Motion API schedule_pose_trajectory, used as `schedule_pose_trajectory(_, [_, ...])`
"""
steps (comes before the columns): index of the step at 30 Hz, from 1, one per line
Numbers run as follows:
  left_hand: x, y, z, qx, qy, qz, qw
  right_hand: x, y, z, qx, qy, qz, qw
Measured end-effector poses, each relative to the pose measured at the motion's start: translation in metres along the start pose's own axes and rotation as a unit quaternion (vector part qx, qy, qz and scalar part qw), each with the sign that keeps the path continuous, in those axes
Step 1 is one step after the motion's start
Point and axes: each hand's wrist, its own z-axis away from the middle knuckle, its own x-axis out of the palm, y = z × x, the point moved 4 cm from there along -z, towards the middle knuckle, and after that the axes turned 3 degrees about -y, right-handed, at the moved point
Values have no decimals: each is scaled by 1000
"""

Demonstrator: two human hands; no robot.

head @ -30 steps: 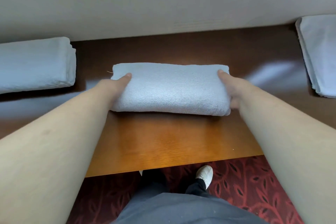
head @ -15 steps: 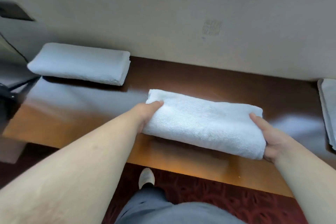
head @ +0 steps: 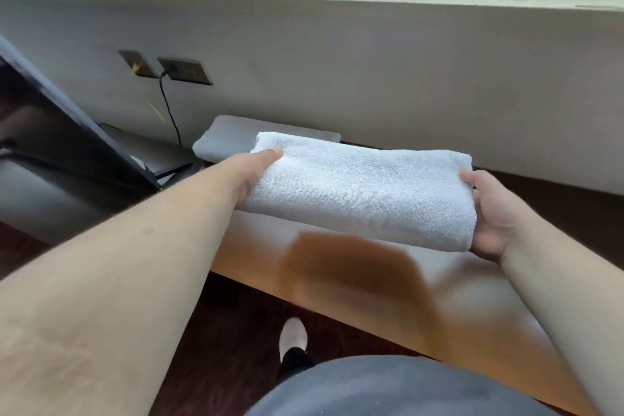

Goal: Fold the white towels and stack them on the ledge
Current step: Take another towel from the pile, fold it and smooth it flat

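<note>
We're holding a folded white towel point(head: 364, 191) by its two short ends, lifted above the wooden worktop point(head: 358, 284) – its shadow is falling on the wood right under it. Our left hand point(head: 255, 176) is gripping the left end, thumb lying on top and the other fingers hidden underneath, and our right hand point(head: 493, 213) is cupping the right end the same way, thumb over the top edge. Just behind the towel's left end, a second folded towel point(head: 229, 138) is sitting against the wall – partly hidden by the one we're carrying. A black cable point(head: 169, 108) is hanging from a wall socket point(head: 185, 70) down towards that corner. Below, a white shoe point(head: 293, 336) is showing on the dark red carpet point(head: 229, 331).
</note>
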Motion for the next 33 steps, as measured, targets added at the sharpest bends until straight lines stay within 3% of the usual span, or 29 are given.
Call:
schedule_pose_trajectory(7, [-107, 62, -83, 35, 11, -23, 999, 117, -7, -75, -13, -16, -6, 1000])
schedule_pose_trajectory(11, [-144, 88, -134, 39, -5, 0, 999, 160, -12, -124, -14, 33, -10, 999])
schedule_pose_trajectory(18, [-156, 102, -214, 55, -41, 12, 998, 188, -6, -189, -18, 140, 6, 990])
schedule_pose_trajectory(29, [-180, 59, -319, -31, -11, -75, 997, 195, 24, -239, 5, 183, 40, 982])
schedule_pose_trajectory(33, [-176, 53, -334, -25, -3, -131, 991, 191, 27, -243, 9, 192, 55, 980])
